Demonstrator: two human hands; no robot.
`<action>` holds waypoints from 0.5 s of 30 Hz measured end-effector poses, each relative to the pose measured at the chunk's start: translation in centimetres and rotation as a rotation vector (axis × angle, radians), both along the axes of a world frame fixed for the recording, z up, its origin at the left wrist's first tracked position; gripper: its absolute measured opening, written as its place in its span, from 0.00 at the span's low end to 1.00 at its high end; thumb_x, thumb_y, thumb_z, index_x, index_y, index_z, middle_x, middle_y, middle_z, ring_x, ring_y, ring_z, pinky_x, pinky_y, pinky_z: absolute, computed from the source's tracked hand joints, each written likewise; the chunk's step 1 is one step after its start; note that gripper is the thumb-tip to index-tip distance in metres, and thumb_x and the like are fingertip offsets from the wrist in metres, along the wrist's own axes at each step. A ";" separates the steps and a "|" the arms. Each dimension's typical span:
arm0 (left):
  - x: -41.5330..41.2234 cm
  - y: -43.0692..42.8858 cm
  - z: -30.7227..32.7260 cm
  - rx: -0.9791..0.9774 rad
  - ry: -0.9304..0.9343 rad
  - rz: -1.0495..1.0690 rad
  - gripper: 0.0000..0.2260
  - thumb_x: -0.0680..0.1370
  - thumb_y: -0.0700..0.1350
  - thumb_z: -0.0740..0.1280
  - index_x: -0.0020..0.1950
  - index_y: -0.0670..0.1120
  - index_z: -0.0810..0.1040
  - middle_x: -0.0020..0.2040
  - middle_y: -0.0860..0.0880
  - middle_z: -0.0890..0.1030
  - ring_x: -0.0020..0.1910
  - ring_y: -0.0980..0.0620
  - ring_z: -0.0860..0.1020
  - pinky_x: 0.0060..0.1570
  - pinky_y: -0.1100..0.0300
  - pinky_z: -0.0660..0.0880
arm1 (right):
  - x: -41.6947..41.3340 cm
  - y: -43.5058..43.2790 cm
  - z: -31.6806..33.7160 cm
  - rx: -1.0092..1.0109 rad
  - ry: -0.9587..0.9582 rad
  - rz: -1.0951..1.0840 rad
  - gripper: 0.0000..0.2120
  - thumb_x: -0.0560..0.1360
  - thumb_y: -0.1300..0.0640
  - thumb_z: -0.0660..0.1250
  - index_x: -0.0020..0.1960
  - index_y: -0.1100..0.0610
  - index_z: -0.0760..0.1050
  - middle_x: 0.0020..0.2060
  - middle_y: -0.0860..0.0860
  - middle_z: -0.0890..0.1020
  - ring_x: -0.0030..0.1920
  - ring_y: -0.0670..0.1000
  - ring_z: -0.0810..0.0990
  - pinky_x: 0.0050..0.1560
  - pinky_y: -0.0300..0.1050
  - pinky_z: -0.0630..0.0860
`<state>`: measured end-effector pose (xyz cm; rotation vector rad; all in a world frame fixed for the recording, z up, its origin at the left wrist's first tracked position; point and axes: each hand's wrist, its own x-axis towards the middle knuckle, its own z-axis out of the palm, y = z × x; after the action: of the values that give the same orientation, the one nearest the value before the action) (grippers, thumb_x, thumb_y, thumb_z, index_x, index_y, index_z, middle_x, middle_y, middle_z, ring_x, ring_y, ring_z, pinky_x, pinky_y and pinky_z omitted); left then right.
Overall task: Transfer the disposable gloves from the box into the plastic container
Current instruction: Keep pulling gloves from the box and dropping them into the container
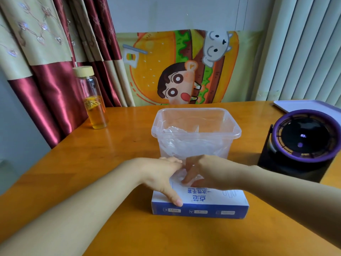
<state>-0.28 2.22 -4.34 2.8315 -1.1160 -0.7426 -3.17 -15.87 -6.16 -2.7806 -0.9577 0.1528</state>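
Lower centre: left hand (162, 174), fingers straight, presses the one glove box (212, 206); right hand (206, 170) fingers pinch one clear glove (178, 177). One plastic container (238, 130) stands behind.

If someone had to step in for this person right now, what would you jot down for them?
Left hand: flat on the box, holding it down.
Right hand: fingers at the box's opening, pinching a clear glove.
Container: just behind the box, open, with some gloves already inside.
Done: part of the transfer.
Left: pull this glove out, drop it in, and repeat. How many remain in the box cannot be seen.
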 end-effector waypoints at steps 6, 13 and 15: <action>0.2 0.1 -0.3 0.021 0.000 0.017 0.47 0.68 0.64 0.72 0.78 0.53 0.51 0.77 0.59 0.53 0.74 0.53 0.55 0.72 0.56 0.59 | -0.5 0.2 -1.1 0.062 -0.109 0.034 0.07 0.77 0.55 0.65 0.49 0.52 0.82 0.52 0.46 0.78 0.44 0.43 0.75 0.42 0.37 0.72; 0.2 -0.1 -0.1 0.040 -0.003 0.022 0.46 0.69 0.64 0.72 0.78 0.53 0.50 0.78 0.57 0.52 0.75 0.52 0.55 0.71 0.55 0.58 | -1.0 -1.7 0.8 -0.027 -0.211 -0.056 0.09 0.80 0.51 0.60 0.54 0.53 0.77 0.51 0.46 0.71 0.42 0.53 0.78 0.42 0.44 0.73; 0.1 -0.2 -0.1 0.041 -0.001 0.026 0.46 0.69 0.64 0.71 0.78 0.53 0.51 0.78 0.58 0.52 0.75 0.52 0.55 0.71 0.55 0.59 | -1.0 -2.1 1.1 0.014 -0.156 -0.119 0.09 0.80 0.51 0.61 0.54 0.52 0.77 0.49 0.44 0.70 0.43 0.50 0.77 0.44 0.41 0.74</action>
<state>-0.15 2.05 -4.47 2.8740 -1.0746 -0.7712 -4.13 -17.99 -5.09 -2.8609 -0.8198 -0.0897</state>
